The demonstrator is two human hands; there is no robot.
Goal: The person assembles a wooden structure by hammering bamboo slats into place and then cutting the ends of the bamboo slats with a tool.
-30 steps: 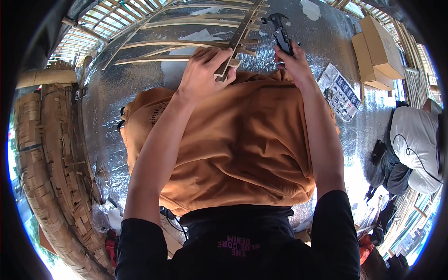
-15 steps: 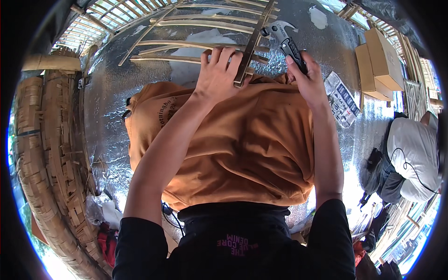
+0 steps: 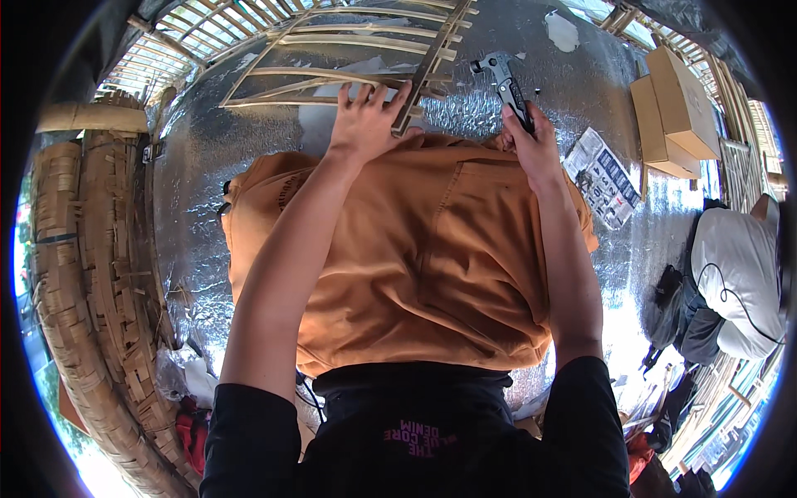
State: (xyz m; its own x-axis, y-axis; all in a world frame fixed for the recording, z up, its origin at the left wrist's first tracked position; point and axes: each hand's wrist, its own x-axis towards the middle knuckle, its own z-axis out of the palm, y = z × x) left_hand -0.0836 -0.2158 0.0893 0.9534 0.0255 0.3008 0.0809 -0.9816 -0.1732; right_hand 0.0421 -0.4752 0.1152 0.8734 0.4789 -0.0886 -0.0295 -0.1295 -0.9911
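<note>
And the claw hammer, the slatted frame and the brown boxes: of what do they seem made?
Claw hammer: probably metal, its head grey and shiny; black handle, material unclear.
Slatted frame: likely bamboo or wood, unpolished; mostly tan, matte, uneven.
Brown boxes: seemingly cardboard, matte, with flat panels.

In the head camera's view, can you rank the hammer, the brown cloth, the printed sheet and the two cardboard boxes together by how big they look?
Largest to smallest:
Brown cloth
Cardboard boxes, together
Printed sheet
Hammer, partly covered
</note>
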